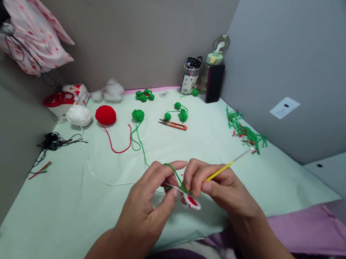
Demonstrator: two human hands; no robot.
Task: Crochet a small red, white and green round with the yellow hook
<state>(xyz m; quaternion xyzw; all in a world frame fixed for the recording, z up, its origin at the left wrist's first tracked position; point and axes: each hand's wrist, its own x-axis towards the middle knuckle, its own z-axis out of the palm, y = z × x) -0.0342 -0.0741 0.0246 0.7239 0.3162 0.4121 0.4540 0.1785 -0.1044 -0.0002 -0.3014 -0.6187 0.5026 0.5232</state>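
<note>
Near the table's front edge, my left hand (pixel 151 196) pinches a small red and white crochet piece (pixel 192 201), with green yarn (pixel 174 171) looped over its raised index finger. My right hand (pixel 215 183) is closed on a crochet hook with a yellow handle (pixel 219 171), whose far end points up to the right. Its fingertips meet the top of the piece, beside the left fingers. The hook's working tip is hidden among fingers and yarn. A green strand runs back to a green ball (pixel 138 115), and a white strand leads left from the hands.
Red yarn (pixel 105 115) and white yarn (pixel 79 115) lie at the back left. Orange snips (pixel 173 124) rest mid-table near small green balls (pixel 183 115). Black threads (pixel 54 141) lie left, green scraps (pixel 246 134) right. A phone (pixel 215 83) leans at the back right.
</note>
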